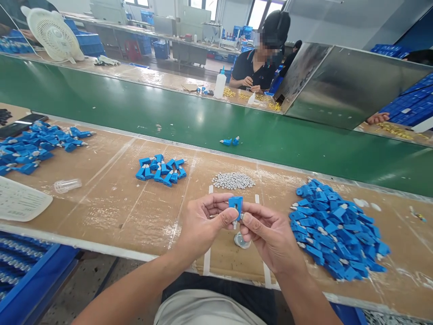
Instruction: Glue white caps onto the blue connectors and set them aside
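Note:
My left hand [206, 221] grips a blue plastic part [236, 204] with a dark slot in its face and a pale metallic tip pointing down. Against the part's right side, my right hand [270, 230] is closed in a pinch; a tiny pale bit shows at the thumb tip, too small to name. Below the hands a small round clear dish [242, 241] sits on the bench. Just beyond them lies a flat pile of small grey pieces [233, 180]. A large heap of similar blue parts [334, 230] is to the right, a smaller group [160, 170] to the left.
Behind the bench [111, 198] runs a green conveyor belt [152, 113] carrying two blue parts [230, 141]. More blue parts [37, 144], a clear plastic cup [67, 185] and a white tray [22, 198] lie left. Across the belt a person [259, 67] works beside a white bottle [219, 84].

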`<state>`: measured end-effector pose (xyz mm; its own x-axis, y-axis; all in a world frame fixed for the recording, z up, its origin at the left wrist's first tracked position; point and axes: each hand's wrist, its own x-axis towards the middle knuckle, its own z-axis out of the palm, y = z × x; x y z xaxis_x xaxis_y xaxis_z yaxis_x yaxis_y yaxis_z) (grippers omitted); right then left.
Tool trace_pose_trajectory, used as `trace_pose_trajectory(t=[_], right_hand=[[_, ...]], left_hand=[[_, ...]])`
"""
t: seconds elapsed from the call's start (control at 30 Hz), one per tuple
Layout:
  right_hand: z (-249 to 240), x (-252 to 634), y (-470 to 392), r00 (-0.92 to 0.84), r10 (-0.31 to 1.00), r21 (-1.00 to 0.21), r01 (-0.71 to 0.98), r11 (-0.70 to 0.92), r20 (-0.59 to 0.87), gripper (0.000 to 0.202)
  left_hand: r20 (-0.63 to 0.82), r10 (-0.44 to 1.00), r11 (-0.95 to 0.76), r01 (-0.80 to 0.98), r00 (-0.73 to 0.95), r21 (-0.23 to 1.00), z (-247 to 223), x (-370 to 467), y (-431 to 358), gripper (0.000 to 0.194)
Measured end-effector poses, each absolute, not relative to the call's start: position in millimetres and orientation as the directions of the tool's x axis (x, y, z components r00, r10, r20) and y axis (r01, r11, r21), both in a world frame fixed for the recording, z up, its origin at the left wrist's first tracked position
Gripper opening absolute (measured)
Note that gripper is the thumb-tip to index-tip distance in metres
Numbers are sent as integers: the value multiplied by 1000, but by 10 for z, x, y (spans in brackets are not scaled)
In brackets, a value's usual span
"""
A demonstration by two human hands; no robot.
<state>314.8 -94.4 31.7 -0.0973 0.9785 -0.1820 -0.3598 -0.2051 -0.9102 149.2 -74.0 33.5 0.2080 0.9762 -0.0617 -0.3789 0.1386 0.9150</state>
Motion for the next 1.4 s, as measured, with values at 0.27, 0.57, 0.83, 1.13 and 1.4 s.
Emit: trace_pose_trajectory(t=[0.27,0.57,0.83,1.13,1.4], right_hand=[[300,3153,-976,-78,973,-899,-373,-231,-217,28],[273,3101,-964,-85,964,-872,-412,-265,-253,31],[246,3095,-977,-119,952,-858,-412,-307,-283,30],[325,3057,-1023,-174,942,-854,-398,-334,-288,24],[320,3072,-998,-175,933,-837,-411,-360,-315,29]], left_hand=[[-35,970,96,-248,240,964,383,1408,-756,41],[-42,963,112,-254,265,961,385,1384,-758,40],[-52,952,149,-307,302,940,336,1349,-775,39],[-71,958,157,-305,277,939,357,1327,-809,45],[-114,942,240,-396,315,886,322,1321,-807,44]])
